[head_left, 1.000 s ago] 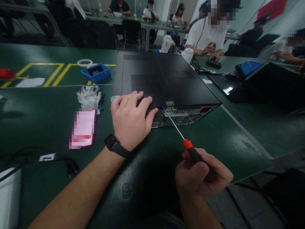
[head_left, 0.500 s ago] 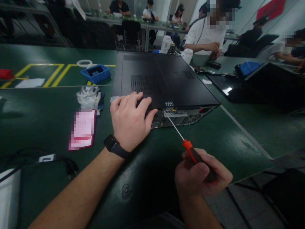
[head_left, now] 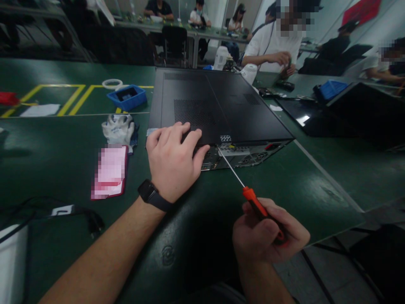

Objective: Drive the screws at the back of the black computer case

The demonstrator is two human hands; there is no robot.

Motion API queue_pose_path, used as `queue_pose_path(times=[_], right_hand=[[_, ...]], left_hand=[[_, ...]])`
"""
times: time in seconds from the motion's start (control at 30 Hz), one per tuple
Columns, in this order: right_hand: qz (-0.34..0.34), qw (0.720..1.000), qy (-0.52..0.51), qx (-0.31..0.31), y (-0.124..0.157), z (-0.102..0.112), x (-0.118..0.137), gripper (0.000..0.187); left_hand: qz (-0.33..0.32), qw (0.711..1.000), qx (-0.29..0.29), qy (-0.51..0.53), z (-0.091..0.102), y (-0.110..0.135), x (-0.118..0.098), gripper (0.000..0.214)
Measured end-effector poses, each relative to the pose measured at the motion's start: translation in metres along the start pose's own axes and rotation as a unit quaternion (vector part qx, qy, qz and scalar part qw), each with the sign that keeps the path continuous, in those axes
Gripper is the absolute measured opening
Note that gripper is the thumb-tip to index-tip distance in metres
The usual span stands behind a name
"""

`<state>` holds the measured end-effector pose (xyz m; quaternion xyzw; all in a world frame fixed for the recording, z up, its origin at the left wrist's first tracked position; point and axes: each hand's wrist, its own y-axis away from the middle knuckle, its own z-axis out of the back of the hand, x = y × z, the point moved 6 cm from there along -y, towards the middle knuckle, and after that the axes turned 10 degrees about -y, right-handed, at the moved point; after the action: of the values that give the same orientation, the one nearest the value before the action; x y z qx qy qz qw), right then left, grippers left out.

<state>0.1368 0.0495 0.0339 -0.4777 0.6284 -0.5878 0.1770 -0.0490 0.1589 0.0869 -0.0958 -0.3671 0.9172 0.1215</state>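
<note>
A black computer case (head_left: 240,105) lies flat on the green table, its rear panel with a fan grille (head_left: 255,158) turned towards me. My left hand (head_left: 174,158), a black watch (head_left: 148,192) on its wrist, lies over the case's near left edge with fingers spread and thumb along the rear side. In my right hand (head_left: 268,232) is a screwdriver (head_left: 253,200) with an orange and black handle, my fingers wrapped round it. Its thin shaft slants up and left to the top of the rear panel. What the tip touches is too small to make out.
Left of the case are a blue bin (head_left: 127,98), a work glove (head_left: 117,130) and a pink-and-red item (head_left: 110,171). A black cable (head_left: 91,221) lies at the lower left. A dark flat panel (head_left: 357,114) stands right. Across the table, a person in white (head_left: 268,44) handles something.
The screwdriver handle has turned in my right hand, showing more orange on its side. My left hand stays in place on the case. The person across has shifted their hands.
</note>
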Motion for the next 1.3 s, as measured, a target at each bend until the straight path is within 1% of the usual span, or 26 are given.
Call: queue_pose_path(times=[0.1, 0.27, 0.37, 0.47, 0.57, 0.63, 0.73, 0.8, 0.9, 1.0, 1.07, 1.17, 1.23, 1.3], right_hand=[[-0.005, 1.000, 0.014, 0.001, -0.0003, 0.0000, -0.0001, 0.018], [-0.022, 0.998, -0.064, -0.016, -0.0011, -0.0028, -0.0024, 0.028], [-0.005, 0.998, -0.063, 0.000, -0.0015, -0.0026, -0.0018, 0.032], [0.017, 0.999, -0.034, 0.016, -0.0016, -0.0010, 0.0002, 0.029], [0.012, 1.000, -0.012, 0.009, -0.0019, -0.0003, 0.0007, 0.022], [-0.003, 0.999, -0.036, 0.003, -0.0023, -0.0025, 0.0003, 0.023], [-0.022, 0.996, -0.085, -0.012, -0.0028, -0.0056, -0.0003, 0.029], [-0.027, 0.996, -0.087, -0.015, -0.0029, -0.0062, -0.0008, 0.032], [-0.014, 0.998, -0.063, -0.009, -0.0024, -0.0039, -0.0007, 0.033], [0.005, 1.000, -0.019, -0.004, -0.0013, 0.0001, -0.0002, 0.029], [0.005, 1.000, -0.009, 0.003, -0.0009, 0.0001, -0.0003, 0.027], [-0.020, 0.999, -0.047, 0.005, -0.0015, -0.0034, -0.0014, 0.027], [-0.032, 0.997, -0.070, -0.007, -0.0024, -0.0047, -0.0021, 0.028], [-0.029, 0.997, -0.068, -0.014, -0.0031, -0.0045, -0.0018, 0.030]], left_hand=[[-0.002, 1.000, 0.000, 0.001, 0.0002, 0.0000, 0.0001, 0.027], [-0.005, 1.000, -0.003, -0.010, 0.0003, -0.0001, -0.0002, 0.028], [-0.004, 1.000, -0.005, -0.006, -0.0005, -0.0004, -0.0001, 0.028], [0.000, 1.000, -0.005, 0.001, -0.0014, -0.0005, 0.0003, 0.028], [-0.002, 1.000, -0.007, 0.000, -0.0012, -0.0002, 0.0001, 0.028], [-0.004, 1.000, -0.009, -0.003, -0.0007, 0.0000, -0.0003, 0.028], [-0.004, 1.000, -0.007, -0.007, -0.0002, 0.0000, -0.0004, 0.027], [-0.004, 1.000, -0.005, -0.009, -0.0001, 0.0000, -0.0004, 0.028], [-0.003, 1.000, -0.004, -0.009, -0.0001, 0.0000, -0.0003, 0.029], [-0.002, 1.000, -0.006, -0.007, -0.0003, 0.0000, 0.0000, 0.028], [-0.002, 1.000, -0.007, -0.008, -0.0005, 0.0000, 0.0000, 0.028], [-0.004, 1.000, -0.008, -0.009, -0.0006, -0.0003, -0.0002, 0.028], [-0.003, 1.000, -0.009, -0.008, -0.0004, -0.0005, -0.0002, 0.028], [-0.003, 1.000, -0.006, -0.008, -0.0005, -0.0005, -0.0002, 0.028]])
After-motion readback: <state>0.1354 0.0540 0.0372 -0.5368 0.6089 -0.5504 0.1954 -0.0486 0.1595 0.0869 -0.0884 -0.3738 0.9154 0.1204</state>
